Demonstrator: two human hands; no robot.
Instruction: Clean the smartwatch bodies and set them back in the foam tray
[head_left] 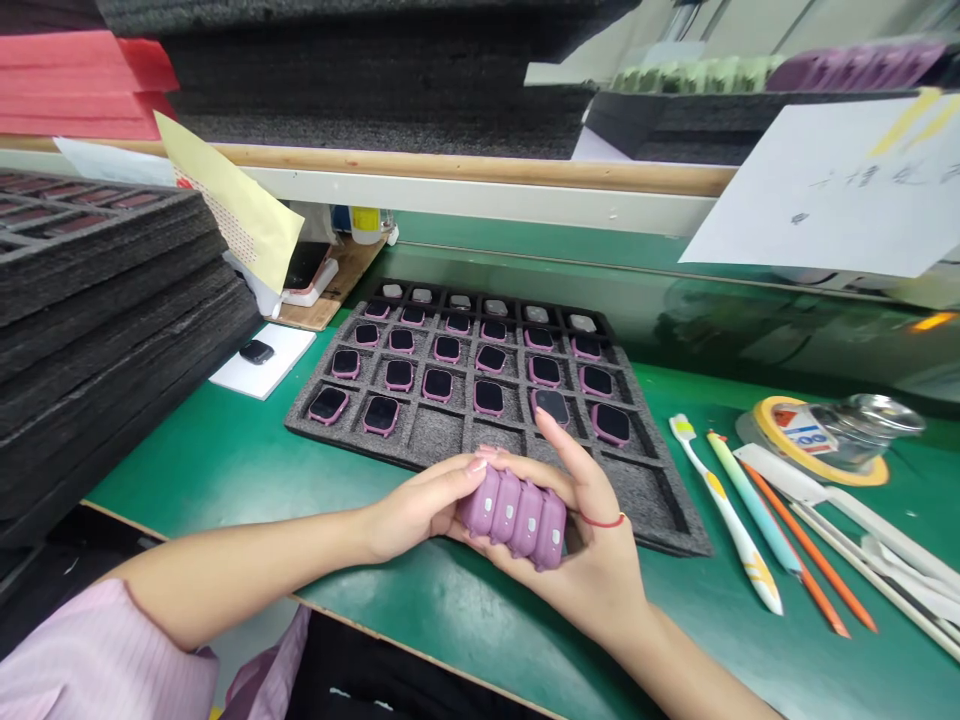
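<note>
Both my hands hold a row of several purple watch cases stacked side by side, just in front of a black foam tray. My left hand grips the row's left end, fingers closed on it. From below and behind, my right hand cups the row, its index finger stretched toward the tray. The tray's cells hold several purple watch bodies with dark screens up. Cells in the near row are bare foam.
Stacked black foam trays rise at left. A white card with a small dark piece lies beside the tray. Toothbrushes, orange pencils, tweezers and a tape roll lie at right. A shelf edge with a paper sheet hangs above.
</note>
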